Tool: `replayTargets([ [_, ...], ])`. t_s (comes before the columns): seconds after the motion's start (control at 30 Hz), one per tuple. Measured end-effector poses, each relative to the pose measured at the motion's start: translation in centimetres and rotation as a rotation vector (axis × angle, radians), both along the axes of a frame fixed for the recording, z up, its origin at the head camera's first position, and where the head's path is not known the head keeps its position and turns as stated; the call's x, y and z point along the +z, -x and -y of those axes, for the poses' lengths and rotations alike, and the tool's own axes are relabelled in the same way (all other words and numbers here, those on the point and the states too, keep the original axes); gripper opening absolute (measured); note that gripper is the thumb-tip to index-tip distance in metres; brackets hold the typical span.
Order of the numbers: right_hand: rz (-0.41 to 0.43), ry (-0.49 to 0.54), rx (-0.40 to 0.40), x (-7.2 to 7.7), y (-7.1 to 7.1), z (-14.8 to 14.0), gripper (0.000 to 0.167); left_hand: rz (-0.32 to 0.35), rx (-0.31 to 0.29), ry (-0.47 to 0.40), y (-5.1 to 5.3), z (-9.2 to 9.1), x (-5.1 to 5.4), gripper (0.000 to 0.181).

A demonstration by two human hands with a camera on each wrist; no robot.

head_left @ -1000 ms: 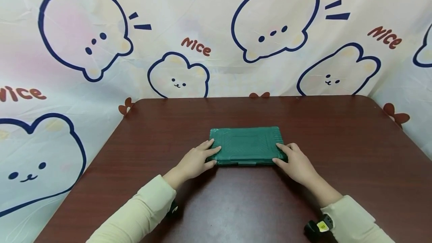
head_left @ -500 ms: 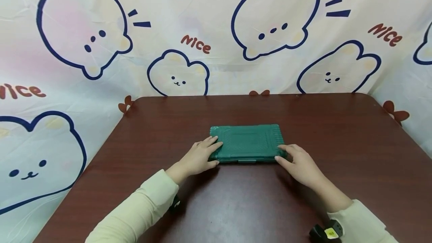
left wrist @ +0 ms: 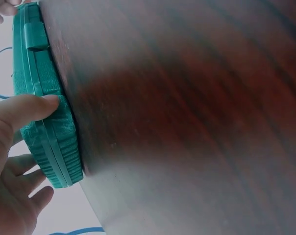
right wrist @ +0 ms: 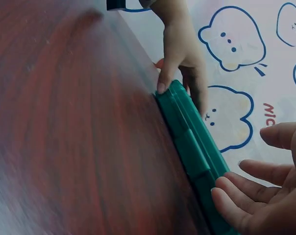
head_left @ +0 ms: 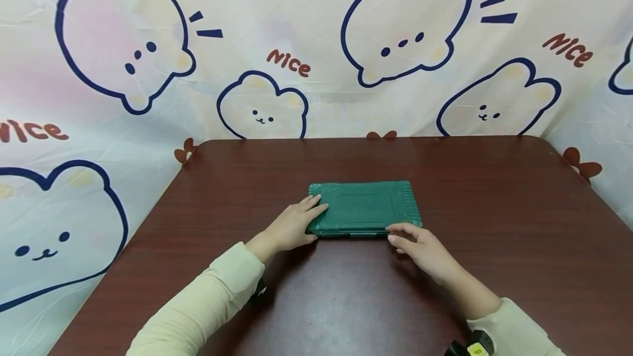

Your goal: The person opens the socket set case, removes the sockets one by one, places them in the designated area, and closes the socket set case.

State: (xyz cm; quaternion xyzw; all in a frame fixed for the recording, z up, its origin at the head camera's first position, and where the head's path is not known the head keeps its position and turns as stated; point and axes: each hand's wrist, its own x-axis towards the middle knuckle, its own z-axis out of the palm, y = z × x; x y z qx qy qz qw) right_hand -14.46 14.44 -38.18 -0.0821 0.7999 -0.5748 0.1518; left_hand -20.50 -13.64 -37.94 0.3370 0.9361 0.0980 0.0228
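Note:
A flat green plastic case (head_left: 366, 205) lies closed on the table, its ribbed ends to left and right. Along its front edge sits a small latch (right wrist: 191, 152). My left hand (head_left: 289, 225) holds the left end, thumb against the front side and fingers spread over the lid and end. In the left wrist view that thumb (left wrist: 37, 108) presses near the seam. Close to the right part of the front edge is my right hand (head_left: 425, 249), its fingers loosely bent. Whether its fingertips touch the case cannot be told.
The brown wooden table (head_left: 346, 301) has rounded far corners. A pale cloth (head_left: 326, 109) printed with cartoon bears hangs behind it and at both sides. A dark wrist device (head_left: 477, 345) with a yellow label sits at the right sleeve.
My right hand has come off the right end of the case and moved left along the front edge. My left hand stays at the left end.

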Motion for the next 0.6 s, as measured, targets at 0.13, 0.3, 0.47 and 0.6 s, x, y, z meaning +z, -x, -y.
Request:
replayTargets([
  [0.13,0.079,0.106,-0.002,-0.4,0.0,0.7,0.049,-0.018,-0.023,0.019,0.2,0.1,0.2,0.066],
  [0.3,0.143,0.214,-0.021,-0.6,-0.1,1.6,0.044,-0.053,-0.056,0.056,0.6,-0.1,0.5,0.064],
  [0.47,0.185,0.301,-0.021,-0.9,-0.1,2.4,0.046,-0.022,-0.062,0.089,1.0,-0.1,1.0,0.063],
  [0.6,0.235,0.354,-0.055,-1.3,-0.1,3.0,0.048,0.031,-0.059,0.084,1.4,0.1,1.5,0.061],
])
